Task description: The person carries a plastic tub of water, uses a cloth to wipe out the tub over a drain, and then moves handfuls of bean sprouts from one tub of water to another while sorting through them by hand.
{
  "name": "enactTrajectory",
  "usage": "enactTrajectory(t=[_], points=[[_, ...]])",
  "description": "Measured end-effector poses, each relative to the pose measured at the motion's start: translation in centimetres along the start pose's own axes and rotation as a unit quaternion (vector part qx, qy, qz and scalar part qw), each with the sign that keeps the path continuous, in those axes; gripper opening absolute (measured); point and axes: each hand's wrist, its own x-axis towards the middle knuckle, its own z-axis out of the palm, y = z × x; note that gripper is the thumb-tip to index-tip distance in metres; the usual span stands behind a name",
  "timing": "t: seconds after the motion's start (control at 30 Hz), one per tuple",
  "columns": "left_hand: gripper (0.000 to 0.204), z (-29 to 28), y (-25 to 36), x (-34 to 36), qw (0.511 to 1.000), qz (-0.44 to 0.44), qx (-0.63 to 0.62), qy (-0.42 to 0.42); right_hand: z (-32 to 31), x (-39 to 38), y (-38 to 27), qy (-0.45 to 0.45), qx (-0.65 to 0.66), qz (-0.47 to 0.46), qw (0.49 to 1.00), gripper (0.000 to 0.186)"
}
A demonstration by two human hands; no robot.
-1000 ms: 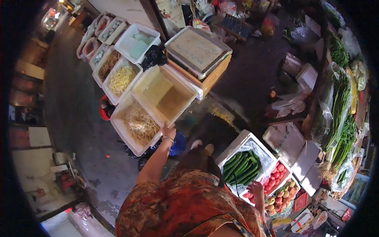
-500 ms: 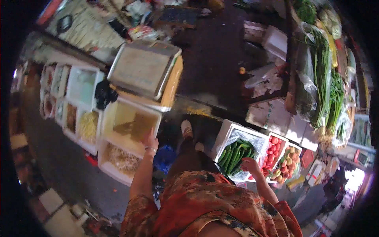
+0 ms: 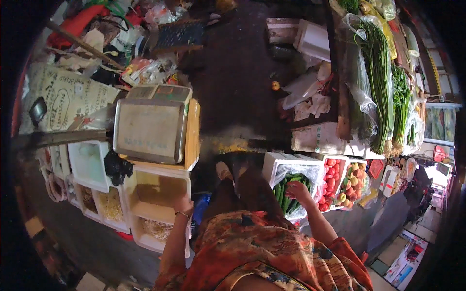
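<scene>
My left hand, with a bracelet at its wrist, hangs beside the right rim of a white foam box. Its fingers are blurred, so their pose is unclear; whether it touches the rim cannot be told. To the right, my right hand hangs above dark green cucumbers with its fingers loosely bent and apart. Nothing shows in it. The cucumbers lie in a foam box lined with clear plastic. Boxes of red tomatoes and of round brownish-yellow produce stand beside it.
A weighing scale with a flat metal plate stands ahead on the left. Behind the left box are pale shreds and a black plastic bag. Long green vegetables lie on the right stand. A blue bag lies near my legs.
The view has turned, and the stall goods have shifted and tilted in it. My left hand is lower against the box. My right hand stays over the cucumbers.
</scene>
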Motion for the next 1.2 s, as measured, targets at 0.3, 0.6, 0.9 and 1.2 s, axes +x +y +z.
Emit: enactTrajectory(t=[0.3,0.6,0.9,1.2], points=[[0.071,-12.5,16.3,0.7,0.882,0.291,-0.365,0.059,-1.6,6.8,-8.4,-0.011,0.076,-0.082,0.994,0.030],[0.068,-24.4,37.8,8.8,0.878,0.456,-0.080,0.121,-3.2,26.5,-26.3,-0.072,0.114,-0.102,0.986,0.035],[0.050,-27.9,54.3,24.4,0.916,0.395,-0.033,0.065,-8.5,62.4,-40.4,-0.059,0.305,-0.033,0.950,0.030],[0.048,-28.7,57.1,31.3,0.920,0.330,-0.204,-0.057,-15.3,80.6,-54.0,0.163,0.326,0.150,0.919,0.048]])
